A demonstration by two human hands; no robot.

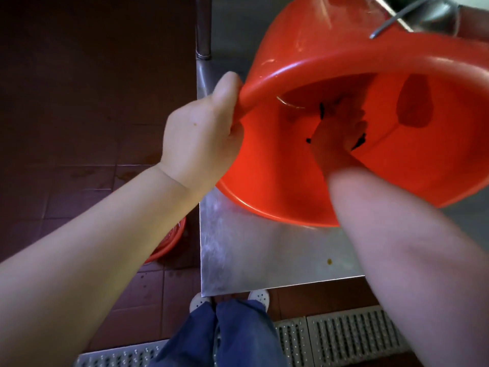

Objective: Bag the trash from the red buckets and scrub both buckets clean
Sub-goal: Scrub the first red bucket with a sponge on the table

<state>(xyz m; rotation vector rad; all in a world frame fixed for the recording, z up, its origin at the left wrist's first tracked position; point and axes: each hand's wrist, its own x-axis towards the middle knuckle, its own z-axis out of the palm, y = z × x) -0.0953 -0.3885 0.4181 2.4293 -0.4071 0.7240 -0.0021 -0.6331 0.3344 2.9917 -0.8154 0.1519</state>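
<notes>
Both forearms are bare from the wrists to the frame's edge: the left forearm (87,250) and the right forearm (412,250); a small dark speck sits on the back of the left hand (201,133); the right hand (338,133) is blurred, its detail hard to read; below, loose blue trousers (232,335) hang in soft folds, denim-like; under their hems show the rounded toes of two white shoes, the left shoe (198,301) and the right shoe (260,296), each dotted with small round holes.
</notes>
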